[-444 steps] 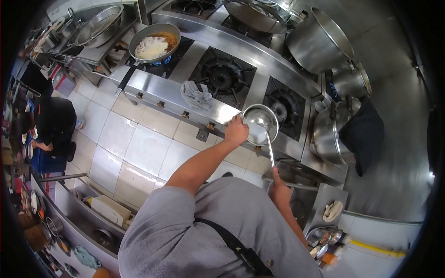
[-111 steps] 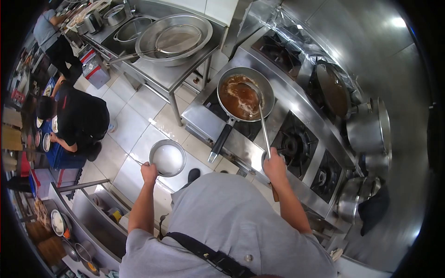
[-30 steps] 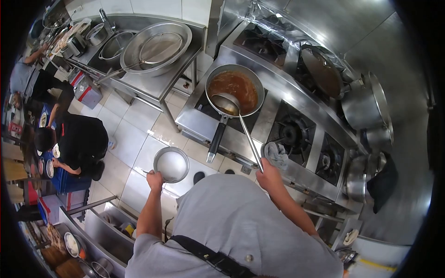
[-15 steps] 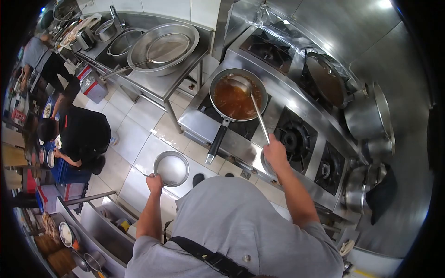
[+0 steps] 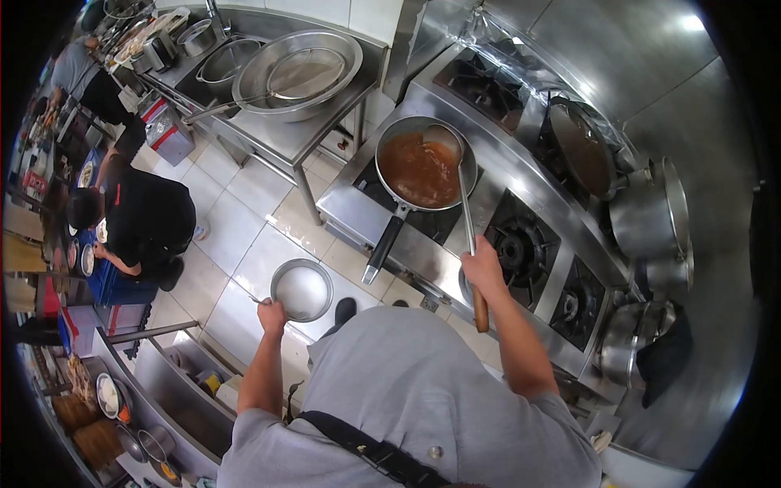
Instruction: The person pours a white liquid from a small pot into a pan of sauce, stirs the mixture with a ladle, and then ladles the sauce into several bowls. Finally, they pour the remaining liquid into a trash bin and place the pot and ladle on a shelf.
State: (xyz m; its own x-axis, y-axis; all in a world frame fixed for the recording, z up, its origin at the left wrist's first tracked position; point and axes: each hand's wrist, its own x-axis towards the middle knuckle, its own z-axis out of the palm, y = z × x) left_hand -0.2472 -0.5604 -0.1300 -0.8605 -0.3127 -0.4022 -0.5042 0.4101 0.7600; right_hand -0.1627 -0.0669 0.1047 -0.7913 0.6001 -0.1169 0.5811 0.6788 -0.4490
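- Ladle (image 5: 466, 207) is grasped in the right hand (image 5: 483, 267) in the head view, fingers wrapped around its shaft, the wooden end left jutting out on the near side.
- Its scoop is placed at the far right inside a frying pan (image 5: 406, 126), in reddish-brown sauce (image 5: 411, 175).
- The pan is set over the leftmost near burner (image 5: 443, 227), its handle turned to the near left.
- A pot (image 5: 329, 302) of white contents (image 5: 298, 286) is held above the tiled floor (image 5: 259, 250) by the left hand (image 5: 272, 317), fingers closed on its handle.
- At far left, a sieve (image 5: 307, 75) is rested in a wide metal bowl (image 5: 347, 61).
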